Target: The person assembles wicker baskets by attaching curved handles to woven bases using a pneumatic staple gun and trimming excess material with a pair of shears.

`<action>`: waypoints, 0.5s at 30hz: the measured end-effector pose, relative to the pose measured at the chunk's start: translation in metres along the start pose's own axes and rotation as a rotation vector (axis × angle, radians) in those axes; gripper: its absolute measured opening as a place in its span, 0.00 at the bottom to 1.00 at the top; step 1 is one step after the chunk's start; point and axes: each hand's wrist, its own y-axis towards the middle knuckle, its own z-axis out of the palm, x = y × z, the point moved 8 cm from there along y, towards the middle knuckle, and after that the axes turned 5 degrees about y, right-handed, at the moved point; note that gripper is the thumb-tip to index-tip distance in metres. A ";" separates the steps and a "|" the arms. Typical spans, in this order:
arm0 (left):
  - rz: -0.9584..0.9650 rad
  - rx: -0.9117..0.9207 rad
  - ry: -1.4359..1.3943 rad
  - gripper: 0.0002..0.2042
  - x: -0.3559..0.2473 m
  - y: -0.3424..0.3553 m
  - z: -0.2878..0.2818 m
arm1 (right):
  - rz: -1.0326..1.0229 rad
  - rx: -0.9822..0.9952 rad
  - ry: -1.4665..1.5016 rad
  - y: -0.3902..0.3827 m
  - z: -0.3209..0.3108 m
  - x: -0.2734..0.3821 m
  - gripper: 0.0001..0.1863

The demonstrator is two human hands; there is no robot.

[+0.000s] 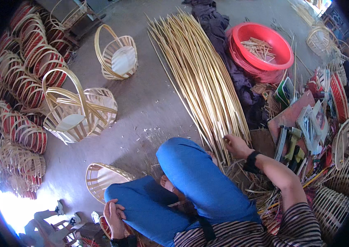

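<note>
Right hand [235, 146] curls at the bamboo strips [201, 78], one o'clock, grip unclear; left hand [114, 215] rests relaxed, empty. Handled baskets [66, 134] fill nine to eleven; eight o'clock's basket body [95, 183] apparently awaits its handle.

Your trousers [207, 177] were blue, your shirt [234, 234] striped; the strips [203, 74] at your twelve o'clock were straw-yellow, the tub [281, 50] at one red.
</note>
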 end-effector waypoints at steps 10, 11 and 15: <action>-0.181 -0.081 -0.160 0.12 -0.002 -0.001 -0.027 | -0.203 0.057 -0.368 0.035 0.064 -0.002 0.11; -0.177 -0.083 -0.165 0.13 -0.006 -0.001 -0.025 | -0.216 0.086 -0.395 0.035 0.071 0.000 0.10; -0.107 -0.012 -0.023 0.10 -0.015 0.000 -0.021 | -0.202 0.157 -0.464 0.048 0.090 -0.014 0.10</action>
